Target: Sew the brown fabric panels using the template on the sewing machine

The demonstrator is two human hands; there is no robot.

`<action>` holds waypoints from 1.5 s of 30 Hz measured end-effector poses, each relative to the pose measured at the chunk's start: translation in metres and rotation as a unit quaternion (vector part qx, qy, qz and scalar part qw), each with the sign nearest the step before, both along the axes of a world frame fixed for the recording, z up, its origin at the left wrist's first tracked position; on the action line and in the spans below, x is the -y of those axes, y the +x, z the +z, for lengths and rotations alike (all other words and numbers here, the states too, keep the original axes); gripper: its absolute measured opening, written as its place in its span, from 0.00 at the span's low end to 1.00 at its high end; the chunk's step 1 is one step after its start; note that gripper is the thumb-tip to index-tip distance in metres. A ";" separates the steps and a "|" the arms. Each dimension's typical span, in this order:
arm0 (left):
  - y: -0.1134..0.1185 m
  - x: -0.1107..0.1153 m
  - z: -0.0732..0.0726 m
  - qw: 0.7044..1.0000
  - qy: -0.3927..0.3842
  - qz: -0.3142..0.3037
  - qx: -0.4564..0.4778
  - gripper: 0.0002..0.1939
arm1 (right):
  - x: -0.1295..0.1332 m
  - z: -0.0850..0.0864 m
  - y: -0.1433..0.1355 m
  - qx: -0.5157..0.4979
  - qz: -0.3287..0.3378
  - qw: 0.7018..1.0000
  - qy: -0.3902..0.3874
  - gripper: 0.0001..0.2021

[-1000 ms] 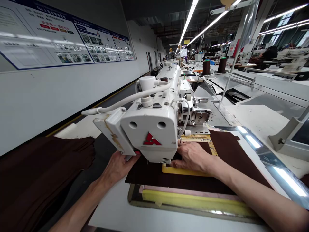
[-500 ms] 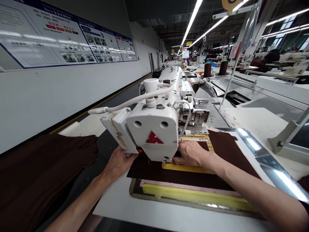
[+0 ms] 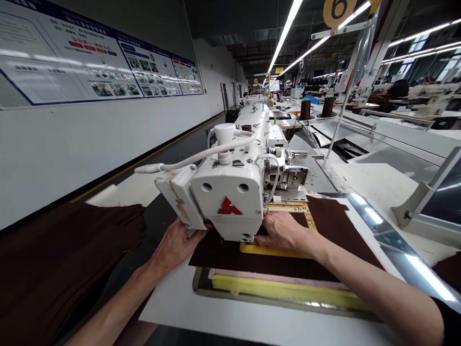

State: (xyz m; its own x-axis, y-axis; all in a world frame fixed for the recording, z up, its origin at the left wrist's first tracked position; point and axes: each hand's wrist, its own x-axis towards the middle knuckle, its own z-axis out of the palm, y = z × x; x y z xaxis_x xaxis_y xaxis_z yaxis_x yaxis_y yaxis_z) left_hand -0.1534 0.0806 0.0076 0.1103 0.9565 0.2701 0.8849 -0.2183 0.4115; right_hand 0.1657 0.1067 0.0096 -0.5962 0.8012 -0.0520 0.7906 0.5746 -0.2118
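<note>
A white sewing machine head [image 3: 226, 192] with a red emblem stands over dark brown fabric [image 3: 230, 254]. My left hand [image 3: 178, 242] is at the machine's left side, thumb stretched toward the fabric's edge and apart from the fingers; its fingertips are partly hidden by the machine. On the right, my right hand [image 3: 279, 230] lies over the fabric and a yellow template edge [image 3: 277, 251], its fingertips tucked behind the machine head. Whether it pinches anything is hidden. Below the fabric, a yellow strip [image 3: 288, 290] runs across the white template board [image 3: 201, 319].
A pile of brown fabric [image 3: 68, 259] lies at the left. Two brown thread cones [image 3: 305, 109] stand behind at the right, near a slanted metal pole [image 3: 340, 120]. A clear-edged sheet [image 3: 392, 240] reaches toward the right, beside a grey bracket [image 3: 421, 197].
The view has shifted slightly, showing more of the round number sign above. Both hands keep nearly the same places beside the machine head, and the fabric looks unmoved.
</note>
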 end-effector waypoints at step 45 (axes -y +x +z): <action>-0.010 0.048 -0.002 0.984 -0.100 -0.085 0.120 0.26 | 0.080 0.000 -0.008 -0.027 0.018 0.999 -0.003 0.36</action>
